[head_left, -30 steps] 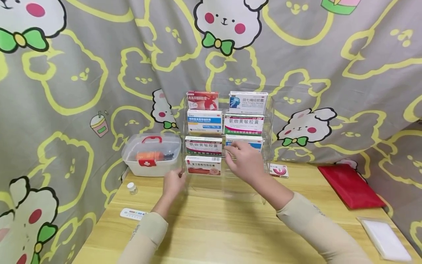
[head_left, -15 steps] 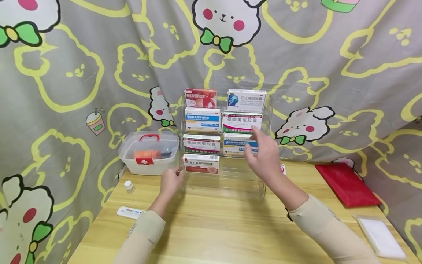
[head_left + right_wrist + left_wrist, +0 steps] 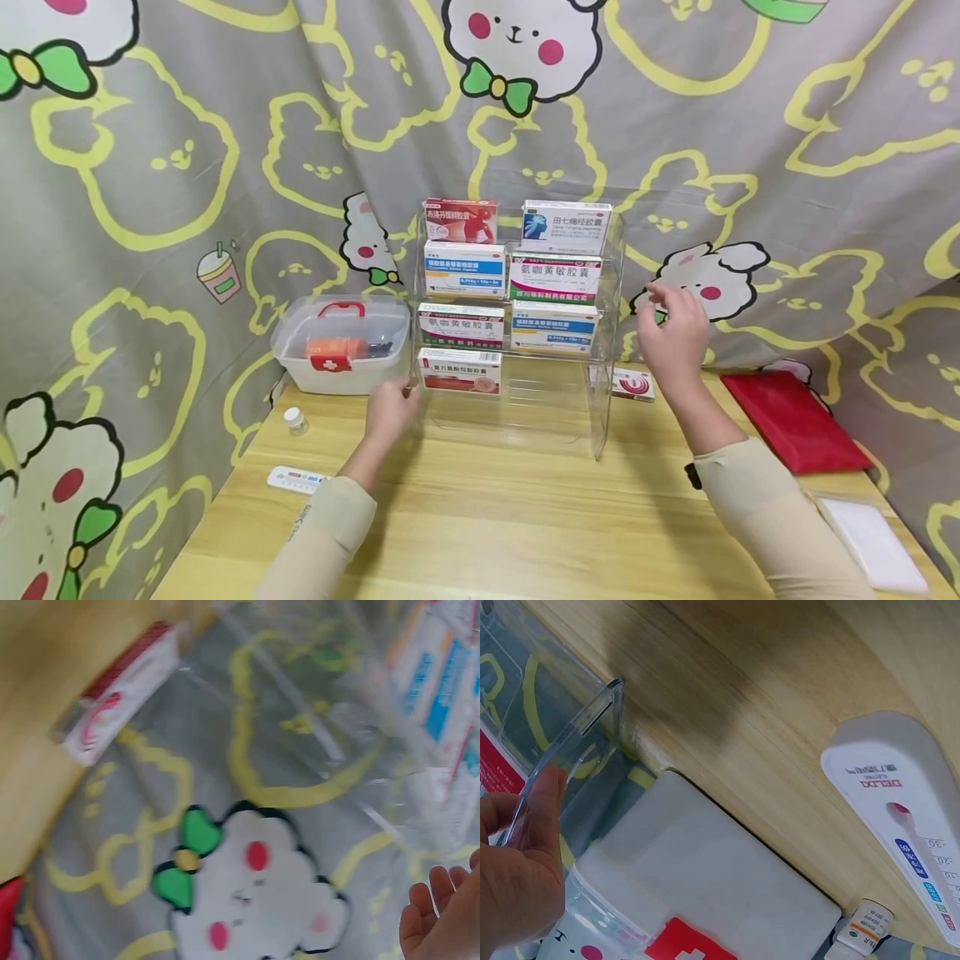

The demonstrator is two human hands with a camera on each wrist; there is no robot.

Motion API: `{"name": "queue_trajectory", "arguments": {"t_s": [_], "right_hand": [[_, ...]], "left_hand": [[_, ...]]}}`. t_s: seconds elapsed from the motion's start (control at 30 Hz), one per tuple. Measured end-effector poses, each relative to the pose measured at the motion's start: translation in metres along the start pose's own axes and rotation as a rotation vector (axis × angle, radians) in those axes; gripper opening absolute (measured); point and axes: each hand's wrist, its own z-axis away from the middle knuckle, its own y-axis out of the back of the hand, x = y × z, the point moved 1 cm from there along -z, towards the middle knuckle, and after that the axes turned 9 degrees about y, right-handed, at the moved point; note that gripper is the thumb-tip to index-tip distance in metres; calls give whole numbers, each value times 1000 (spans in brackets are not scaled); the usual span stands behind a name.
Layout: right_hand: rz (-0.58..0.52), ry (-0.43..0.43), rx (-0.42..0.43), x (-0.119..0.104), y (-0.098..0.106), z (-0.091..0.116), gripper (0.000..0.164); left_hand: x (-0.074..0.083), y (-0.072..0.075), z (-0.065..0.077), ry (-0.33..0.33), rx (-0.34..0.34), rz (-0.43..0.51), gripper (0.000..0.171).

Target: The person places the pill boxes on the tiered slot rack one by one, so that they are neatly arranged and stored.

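A clear acrylic display rack [image 3: 555, 408] stands mid-table with medicine boxes in its tiers. My left hand [image 3: 390, 414] pinches the rack's left side panel [image 3: 585, 727] between thumb and fingers. In the head view, my right hand [image 3: 675, 329] is raised to the right of the rack, its fingers loosely bent and holding nothing. The third tier carries a blue-and-white box [image 3: 555, 327] on the right and a green-and-white box [image 3: 461, 327] on the left. Below them sits a red-and-white box [image 3: 460, 372], only on the left. Another medicine box [image 3: 632, 384] lies on the table behind the rack's right side.
A first-aid box [image 3: 352, 379] with a red handle stands left of the rack. Before it are a small white-capped bottle [image 3: 296, 421] and a white thermometer [image 3: 295, 480]. A red pouch [image 3: 795, 421] and a white packet [image 3: 873, 542] lie at the right. A patterned curtain hangs behind.
My right hand has moved from the third tier's blue-and-white box out to the right, uncovering that box. My left hand stays at the rack's left side.
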Motion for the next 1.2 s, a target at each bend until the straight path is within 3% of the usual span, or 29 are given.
{"name": "queue_trajectory", "arguments": {"t_s": [0.13,0.27,0.43,0.53,0.7,0.83,1.0,1.2], "right_hand": [[103,-25,-79,25,-6,8,26],[220,10,-160,50,-14,18,26],[338,19,-315,78,-17,32,31],[386,-45,-505,91,-14,39,37],[420,-203,-899,111,-9,52,50],[385,-273,-1107,123,-13,60,62],[342,-292,-1226,139,-24,73,70],[334,-270,-1243,142,-38,80,71]], "left_hand": [[1,1,-2,9,-1,1,22],[2,1,-3,13,0,-10,23],[4,2,-4,1,-2,-31,21],[5,2,-3,-14,6,-35,20],[7,-1,-4,-50,23,-57,18],[7,-2,-4,-47,31,-57,19],[4,-3,-2,-26,16,-36,22],[0,-1,1,-22,20,-22,23]]}}
